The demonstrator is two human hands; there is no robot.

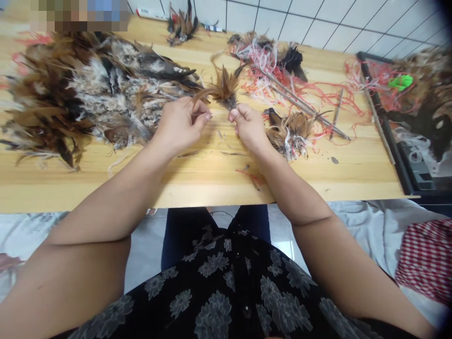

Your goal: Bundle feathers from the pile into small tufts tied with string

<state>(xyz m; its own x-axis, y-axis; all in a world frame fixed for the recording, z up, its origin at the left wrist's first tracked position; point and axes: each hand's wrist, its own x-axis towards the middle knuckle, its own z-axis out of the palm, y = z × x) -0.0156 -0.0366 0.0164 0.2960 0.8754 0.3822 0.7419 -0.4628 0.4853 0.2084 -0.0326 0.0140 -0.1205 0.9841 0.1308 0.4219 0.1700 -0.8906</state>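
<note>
Pinched between the thumb and fingers of my right hand (249, 126) is a small bundle of brown feathers (225, 87), its quill ends down and its tips fanning up and left. To its left my left hand (183, 123) is closed in a pinch. Something thin and pale may be at its fingertips, too small to name. A brown feather tip of the bundle reaches over to my left fingers. Beside my left hand spreads a large pile of feathers (116, 89), brown, black and whitish. Just right of my right wrist lies a smaller clump of tan feathers (291, 134).
Red and white plastic strings (261, 70) tangle on the wooden table (197, 181), with thin sticks (300, 103) across them. A black-framed tray (383, 136) at right holds feathers and a bright green item (400, 82). Markers (151, 14) and a dark feather bunch (181, 23) lie by the tiled wall.
</note>
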